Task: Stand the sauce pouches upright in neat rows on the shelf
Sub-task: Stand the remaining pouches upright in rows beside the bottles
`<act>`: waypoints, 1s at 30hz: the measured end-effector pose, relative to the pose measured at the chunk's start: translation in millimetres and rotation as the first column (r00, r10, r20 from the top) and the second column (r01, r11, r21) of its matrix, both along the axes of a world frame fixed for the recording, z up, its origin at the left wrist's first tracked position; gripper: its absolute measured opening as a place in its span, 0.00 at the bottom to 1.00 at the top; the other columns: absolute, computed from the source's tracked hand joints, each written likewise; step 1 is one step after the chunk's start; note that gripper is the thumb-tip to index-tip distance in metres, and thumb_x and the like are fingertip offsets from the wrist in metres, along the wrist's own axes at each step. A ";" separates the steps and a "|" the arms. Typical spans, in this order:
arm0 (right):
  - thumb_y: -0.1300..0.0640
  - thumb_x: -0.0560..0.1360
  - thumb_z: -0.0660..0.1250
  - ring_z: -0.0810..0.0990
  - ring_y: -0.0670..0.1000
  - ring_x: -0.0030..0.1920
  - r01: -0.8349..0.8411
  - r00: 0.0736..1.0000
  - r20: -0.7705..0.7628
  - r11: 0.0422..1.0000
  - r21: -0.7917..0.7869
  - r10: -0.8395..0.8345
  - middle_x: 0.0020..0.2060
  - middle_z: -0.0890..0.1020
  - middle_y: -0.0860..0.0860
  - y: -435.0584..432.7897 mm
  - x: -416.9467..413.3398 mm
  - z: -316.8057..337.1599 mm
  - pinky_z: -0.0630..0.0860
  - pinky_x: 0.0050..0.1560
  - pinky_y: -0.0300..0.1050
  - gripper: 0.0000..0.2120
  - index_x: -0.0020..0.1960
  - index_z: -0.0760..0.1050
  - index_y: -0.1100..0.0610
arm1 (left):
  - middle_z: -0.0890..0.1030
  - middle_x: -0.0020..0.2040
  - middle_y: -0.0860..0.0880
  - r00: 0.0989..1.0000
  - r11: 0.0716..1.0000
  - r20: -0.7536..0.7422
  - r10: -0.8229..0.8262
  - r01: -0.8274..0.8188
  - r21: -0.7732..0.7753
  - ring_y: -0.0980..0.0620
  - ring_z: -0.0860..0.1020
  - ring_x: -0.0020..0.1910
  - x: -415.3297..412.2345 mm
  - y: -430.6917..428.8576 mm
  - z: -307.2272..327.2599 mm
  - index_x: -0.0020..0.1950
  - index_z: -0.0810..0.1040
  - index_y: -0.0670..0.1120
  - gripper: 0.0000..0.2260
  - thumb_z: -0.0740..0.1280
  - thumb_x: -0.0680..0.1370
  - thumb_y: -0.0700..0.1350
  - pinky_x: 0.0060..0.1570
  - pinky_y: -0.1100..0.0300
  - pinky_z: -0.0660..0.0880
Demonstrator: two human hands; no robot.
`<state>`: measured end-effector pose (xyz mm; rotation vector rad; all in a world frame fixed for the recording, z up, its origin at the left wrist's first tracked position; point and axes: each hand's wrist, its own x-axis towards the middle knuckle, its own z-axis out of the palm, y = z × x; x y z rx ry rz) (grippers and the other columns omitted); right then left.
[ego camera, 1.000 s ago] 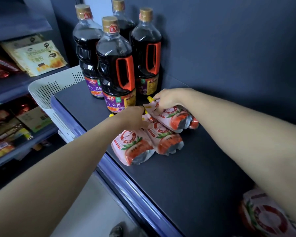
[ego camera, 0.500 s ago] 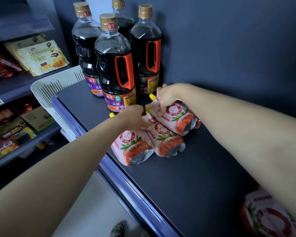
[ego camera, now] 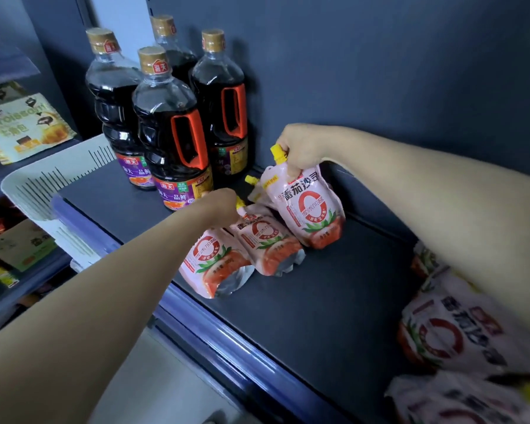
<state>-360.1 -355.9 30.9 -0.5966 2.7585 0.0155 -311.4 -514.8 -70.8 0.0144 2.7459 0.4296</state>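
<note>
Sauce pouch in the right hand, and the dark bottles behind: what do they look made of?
Pouch: probably flexible glossy plastic film; it creases and shines, with a hard yellow spout. Bottles: likely clear rigid plastic; highlights on see-through shoulders, moulded orange handles, gold caps.

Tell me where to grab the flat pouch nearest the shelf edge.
Pinch the front pouch at its narrow top, from above on the side facing the bottles: it lies silver base forward. The right hand holds the upright pouch likewise.
</note>
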 end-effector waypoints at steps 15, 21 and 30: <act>0.61 0.67 0.75 0.76 0.53 0.43 0.430 0.897 -0.111 0.903 -0.011 -0.429 0.42 0.81 0.53 78.9 71.1 30.1 0.70 0.35 0.40 0.12 0.50 0.81 0.60 | 0.78 0.47 0.43 0.989 0.974 0.084 -0.121 0.102 0.202 0.48 0.74 0.45 2.4 23.1 15.4 0.52 0.77 0.36 0.16 0.74 0.68 0.42 0.41 0.58 0.71; 0.68 0.70 0.65 0.81 0.58 0.51 0.598 0.755 -0.282 0.798 -0.075 -0.592 0.52 0.82 0.56 91.8 76.7 22.6 0.77 0.44 0.47 0.13 0.52 0.81 0.59 | 0.78 0.45 0.42 0.987 0.820 0.044 -0.154 0.103 0.564 0.43 0.80 0.46 11.5 47.7 36.2 0.42 0.74 0.41 0.03 0.66 0.74 0.34 0.48 0.48 0.80; 0.69 0.73 0.63 0.78 0.60 0.55 0.611 0.729 -0.268 0.775 -0.161 -0.630 0.58 0.78 0.58 116.8 78.8 21.6 0.77 0.54 0.50 0.16 0.58 0.78 0.58 | 0.80 0.34 0.51 0.935 0.831 -0.068 -0.348 0.342 0.440 0.55 0.76 0.33 26.9 70.8 52.1 0.37 0.80 0.46 0.05 0.75 0.68 0.42 0.34 0.63 0.75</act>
